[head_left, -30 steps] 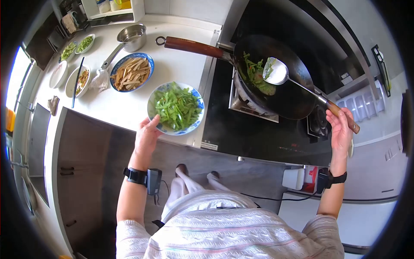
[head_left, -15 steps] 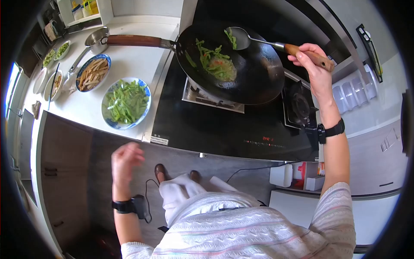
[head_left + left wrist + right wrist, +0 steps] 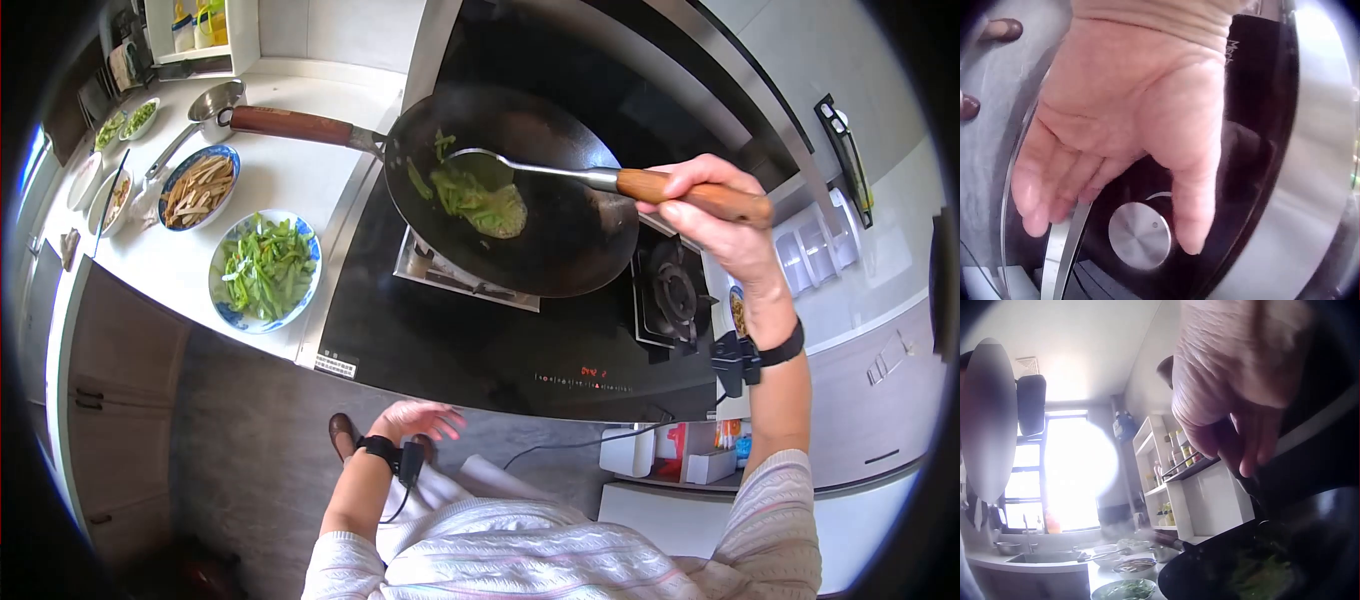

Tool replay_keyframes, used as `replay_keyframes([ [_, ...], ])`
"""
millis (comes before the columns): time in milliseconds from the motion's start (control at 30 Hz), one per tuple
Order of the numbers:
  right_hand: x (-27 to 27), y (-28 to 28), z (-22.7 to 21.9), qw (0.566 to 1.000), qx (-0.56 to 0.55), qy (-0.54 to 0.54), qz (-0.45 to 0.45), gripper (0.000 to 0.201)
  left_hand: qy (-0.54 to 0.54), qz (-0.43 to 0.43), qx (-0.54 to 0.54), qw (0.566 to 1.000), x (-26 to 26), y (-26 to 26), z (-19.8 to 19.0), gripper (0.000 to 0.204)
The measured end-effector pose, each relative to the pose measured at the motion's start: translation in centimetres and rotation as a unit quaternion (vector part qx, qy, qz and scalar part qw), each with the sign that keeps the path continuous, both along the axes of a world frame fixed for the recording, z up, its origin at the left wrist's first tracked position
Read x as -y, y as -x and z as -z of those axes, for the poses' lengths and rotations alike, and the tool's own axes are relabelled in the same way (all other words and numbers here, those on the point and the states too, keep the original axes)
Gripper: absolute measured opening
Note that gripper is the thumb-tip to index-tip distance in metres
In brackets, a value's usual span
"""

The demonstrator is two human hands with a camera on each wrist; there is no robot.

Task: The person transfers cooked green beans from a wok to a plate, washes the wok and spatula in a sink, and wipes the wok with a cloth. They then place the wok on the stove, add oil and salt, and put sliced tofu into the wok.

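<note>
Near us, the left hand [image 3: 1116, 131] hangs released just above the stove knob [image 3: 1139, 235], holding nothing. Farther out, the right hand [image 3: 720, 215] grasps the spatula [image 3: 560, 175], stirring greens in the wok [image 3: 510, 190]. We judge cooking half done: plate of greens [image 3: 264, 270] waits on the tabletop [image 3: 290, 150]. Right wrist view blurred.

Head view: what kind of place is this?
Most likely a home kitchen: a wok of greens sits on a stove, the right hand grips a spatula, and dishes of cut vegetables line the counter.

Bare hob glass [image 3: 470, 340] seems passable; wok [image 3: 560, 230] and plate [image 3: 262, 270] flank it.
</note>
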State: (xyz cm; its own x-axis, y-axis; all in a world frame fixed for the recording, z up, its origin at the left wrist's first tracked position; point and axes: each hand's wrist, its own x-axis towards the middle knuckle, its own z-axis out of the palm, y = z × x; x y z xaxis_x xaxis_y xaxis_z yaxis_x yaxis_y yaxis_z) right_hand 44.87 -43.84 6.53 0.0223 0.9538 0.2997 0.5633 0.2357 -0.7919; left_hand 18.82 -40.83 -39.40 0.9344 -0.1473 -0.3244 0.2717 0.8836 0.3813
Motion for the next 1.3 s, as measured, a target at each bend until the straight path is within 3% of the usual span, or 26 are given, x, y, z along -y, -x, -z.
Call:
replay_keyframes([
  [67,0.1,-0.8,-0.4,1.000,-0.018,0.010,-0.005,0.010,0.034,-0.004,0.056,0.998,0.5,-0.8,-0.1,0.040],
  [133,-0.4,-1.2,0.9,0.998,0.032,-0.050,0.014,0.011,0.036,-0.024,0.034,0.998,1.0,-0.8,-0.3,0.032],
  [200,-1.4,-1.9,3.0,0.996,-0.008,-0.076,0.042,0.012,-0.032,-0.042,-0.086,0.995,1.4,-0.9,-0.2,0.026],
  [233,-1.7,-2.1,3.6,0.996,0.000,-0.080,0.041,0.012,-0.109,-0.076,-0.171,0.976,2.0,-1.1,-2.0,0.019],
  [267,-1.8,-2.2,4.0,0.996,0.008,-0.085,0.040,0.012,-0.110,-0.079,-0.176,0.975,2.2,-1.7,-3.7,0.019],
  [333,-1.4,-2.0,4.2,0.997,-0.001,-0.078,0.014,0.013,-0.357,-0.058,-0.350,0.864,2.6,-2.8,-6.3,0.019],
  [433,-0.1,-1.3,2.3,0.998,-0.011,-0.034,-0.042,0.012,-0.402,-0.083,-0.363,0.836,3.0,-2.7,-6.1,0.030],
  [467,0.2,-1.1,1.4,0.998,-0.029,-0.019,-0.054,0.011,-0.396,-0.089,-0.371,0.835,2.7,-1.9,-7.4,0.030],
  [533,0.6,-0.8,-0.4,0.998,-0.029,0.005,-0.055,0.012,-0.437,-0.122,-0.289,0.843,2.5,-0.3,-10.8,0.038],
  [567,0.4,-0.6,-0.9,0.999,-0.019,0.002,-0.046,0.011,-0.450,-0.052,-0.298,0.840,2.0,0.6,-9.7,0.045],
  [633,-0.5,-0.5,-1.5,0.999,-0.016,-0.025,0.016,0.012,-0.435,0.011,-0.245,0.866,0.3,4.2,-10.4,0.044],
  [667,-1.1,-0.9,-2.0,0.998,-0.035,-0.024,0.052,0.014,-0.434,0.035,-0.234,0.869,-1.0,6.2,-13.3,0.041],
  [733,-2.8,-1.5,-3.1,0.991,-0.110,-0.020,0.071,0.019,-0.413,-0.023,-0.181,0.892,-3.2,11.5,-14.7,0.036],
  [767,-3.6,-1.9,-3.4,0.989,-0.132,-0.009,0.068,0.021,-0.401,-0.069,-0.199,0.892,-4.6,13.7,-17.7,0.033],
  [900,-6.6,-2.6,-3.8,0.987,-0.133,0.039,0.077,0.023,-0.382,-0.331,-0.258,0.823,-9.1,20.8,-22.6,0.023],
  [1000,-7.7,-2.3,-4.2,0.988,-0.084,0.037,0.128,0.022,-0.359,-0.415,-0.198,0.813,-14.0,23.5,-22.1,0.032],
  [1167,-8.1,-1.2,-5.3,0.979,-0.149,0.030,0.133,0.022,-0.335,-0.358,-0.178,0.853,-19.9,22.0,-22.2,0.034],
  [1233,-8.1,-1.1,-5.1,0.977,-0.133,0.047,0.157,0.021,-0.300,-0.324,-0.171,0.881,-21.8,21.7,-20.8,0.037],
  [1300,-8.0,-0.5,-4.8,0.976,-0.102,0.066,0.182,0.020,-0.300,-0.321,-0.181,0.880,-22.8,21.5,-20.2,0.038],
])
